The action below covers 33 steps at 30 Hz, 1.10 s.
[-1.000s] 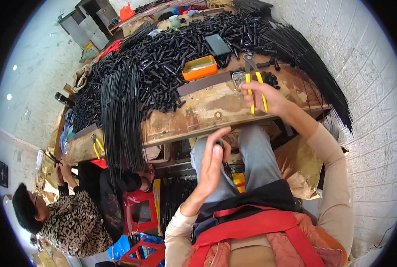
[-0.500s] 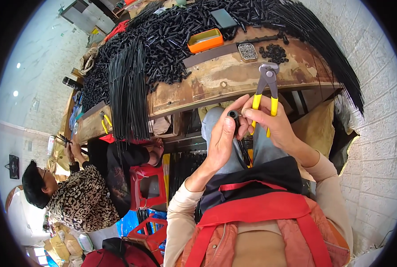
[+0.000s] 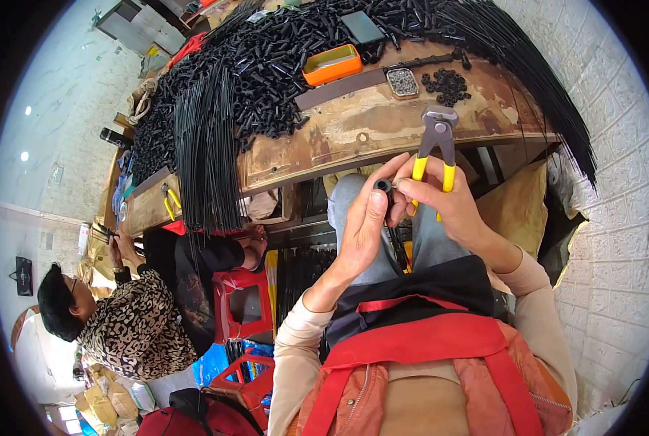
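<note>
My left hand (image 3: pixel 364 225) is closed round a black tubular part (image 3: pixel 383 187), its hollow round end facing up beside the thumb. A pair of yellow-handled end-cutting pliers (image 3: pixel 438 131) rests in my right hand (image 3: pixel 444 196), grey jaws pointing up and away from me. The thumb and forefinger of that hand pinch at the rim of the black part; something tiny may be between them, too small to make out. Below my hands a thin dark length hangs down over my lap.
A worn wooden table (image 3: pixel 346 142) carries a heap of black tubular parts (image 3: pixel 266 73), bundles of black rods (image 3: pixel 206 145), an orange tin (image 3: pixel 332 65), a small box of metal bits (image 3: pixel 402 83) and black rings (image 3: pixel 446 86). A co-worker (image 3: pixel 131 312) sits at left near a red stool (image 3: pixel 243 305).
My fingers have barely shifted at the black part's rim. Both hands keep their holds, and the view has moved very slightly.
</note>
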Each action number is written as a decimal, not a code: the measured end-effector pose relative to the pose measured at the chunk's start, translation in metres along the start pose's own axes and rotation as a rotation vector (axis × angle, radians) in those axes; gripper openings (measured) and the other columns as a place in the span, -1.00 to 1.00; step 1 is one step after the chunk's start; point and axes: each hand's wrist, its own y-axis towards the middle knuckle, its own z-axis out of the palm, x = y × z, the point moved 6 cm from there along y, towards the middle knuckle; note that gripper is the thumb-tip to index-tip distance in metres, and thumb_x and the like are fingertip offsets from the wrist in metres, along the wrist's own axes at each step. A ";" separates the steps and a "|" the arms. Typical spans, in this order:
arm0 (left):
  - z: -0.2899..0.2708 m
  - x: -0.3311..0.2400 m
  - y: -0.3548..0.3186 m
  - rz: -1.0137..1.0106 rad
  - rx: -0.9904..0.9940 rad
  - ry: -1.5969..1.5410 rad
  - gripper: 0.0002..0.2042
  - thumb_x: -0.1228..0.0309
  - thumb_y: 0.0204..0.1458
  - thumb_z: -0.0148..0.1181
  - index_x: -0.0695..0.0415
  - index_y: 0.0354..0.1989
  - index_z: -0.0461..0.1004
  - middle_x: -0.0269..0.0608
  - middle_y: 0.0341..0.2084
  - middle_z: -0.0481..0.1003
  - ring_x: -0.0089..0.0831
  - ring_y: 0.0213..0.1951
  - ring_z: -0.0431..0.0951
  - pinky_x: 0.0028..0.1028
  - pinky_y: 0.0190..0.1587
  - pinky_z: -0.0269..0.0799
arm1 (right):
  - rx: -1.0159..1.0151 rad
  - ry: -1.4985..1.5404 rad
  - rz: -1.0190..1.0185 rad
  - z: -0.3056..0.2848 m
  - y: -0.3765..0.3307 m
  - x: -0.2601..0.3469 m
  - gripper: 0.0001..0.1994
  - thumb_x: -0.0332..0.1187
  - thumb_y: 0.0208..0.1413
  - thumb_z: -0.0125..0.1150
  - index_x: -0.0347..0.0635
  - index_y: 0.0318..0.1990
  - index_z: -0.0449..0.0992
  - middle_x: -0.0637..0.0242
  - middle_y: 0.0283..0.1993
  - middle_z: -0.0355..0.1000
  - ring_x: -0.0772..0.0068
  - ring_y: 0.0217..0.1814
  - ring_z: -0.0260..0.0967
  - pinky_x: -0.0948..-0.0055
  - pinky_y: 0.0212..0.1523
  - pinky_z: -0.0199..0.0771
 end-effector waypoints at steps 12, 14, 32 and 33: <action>-0.010 0.006 0.001 0.011 -0.036 -0.023 -0.39 0.00 0.34 -0.28 0.31 0.31 0.14 -0.41 -0.51 0.24 -0.57 -0.37 0.28 -0.60 -0.30 0.19 | 0.002 -0.018 -0.051 0.005 0.005 -0.007 -0.89 -0.44 0.17 0.18 -0.28 -0.21 0.46 0.34 -0.33 0.44 0.47 -0.39 0.50 0.53 -0.37 0.39; -0.011 0.006 0.001 -0.016 -0.041 0.005 -0.38 -0.01 0.33 -0.28 0.29 0.32 0.13 -0.43 -0.51 0.22 -0.59 -0.41 0.23 -0.60 -0.32 0.18 | -0.043 0.018 -0.084 0.007 0.004 -0.002 -0.88 -0.47 0.15 0.20 -0.29 -0.20 0.46 0.35 -0.33 0.42 0.50 -0.40 0.48 0.54 -0.36 0.40; -0.022 0.014 0.001 -0.088 0.070 -0.052 -0.44 -0.14 0.27 -0.28 0.24 -0.15 0.25 -0.40 -0.59 0.19 -0.62 -0.54 0.12 -0.56 -0.46 0.05 | 0.300 -0.789 0.386 -0.016 -0.031 0.034 -0.72 -0.30 0.30 0.00 -0.15 0.10 0.33 0.36 -0.46 0.42 0.64 -0.50 0.35 0.60 -0.61 0.32; -0.020 0.014 0.003 -0.089 0.076 -0.054 -0.44 -0.14 0.27 -0.28 0.24 -0.15 0.25 -0.40 -0.59 0.19 -0.62 -0.54 0.12 -0.56 -0.46 0.05 | 0.334 -0.718 0.386 -0.015 -0.031 0.034 -0.67 -0.29 0.30 -0.01 -0.12 0.17 0.32 0.36 -0.42 0.43 0.64 -0.45 0.37 0.61 -0.59 0.37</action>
